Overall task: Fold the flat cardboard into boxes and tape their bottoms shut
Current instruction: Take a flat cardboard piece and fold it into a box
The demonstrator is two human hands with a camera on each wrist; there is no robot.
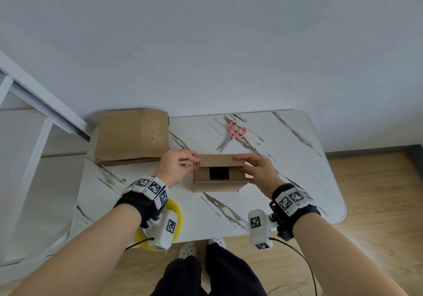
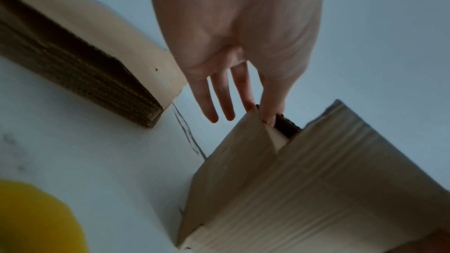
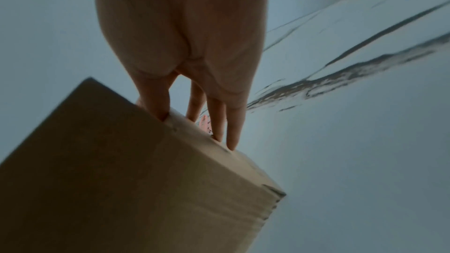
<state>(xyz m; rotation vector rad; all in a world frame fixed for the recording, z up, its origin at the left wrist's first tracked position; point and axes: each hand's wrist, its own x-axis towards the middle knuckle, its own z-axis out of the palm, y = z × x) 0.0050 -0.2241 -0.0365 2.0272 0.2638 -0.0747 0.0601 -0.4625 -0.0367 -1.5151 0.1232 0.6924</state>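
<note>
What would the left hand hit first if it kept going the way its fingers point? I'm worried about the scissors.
The left hand points right along the box flap it pinches, so probably the right hand. The scissors lie farther back, off that line.

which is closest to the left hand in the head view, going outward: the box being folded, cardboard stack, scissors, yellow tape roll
1. Box being folded: the left hand pinches its far flap at the left corner.
2. Cardboard stack: just beyond the hand, far left.
3. Yellow tape roll and scissors: too close to call; roll at near edge, scissors far right.
</note>
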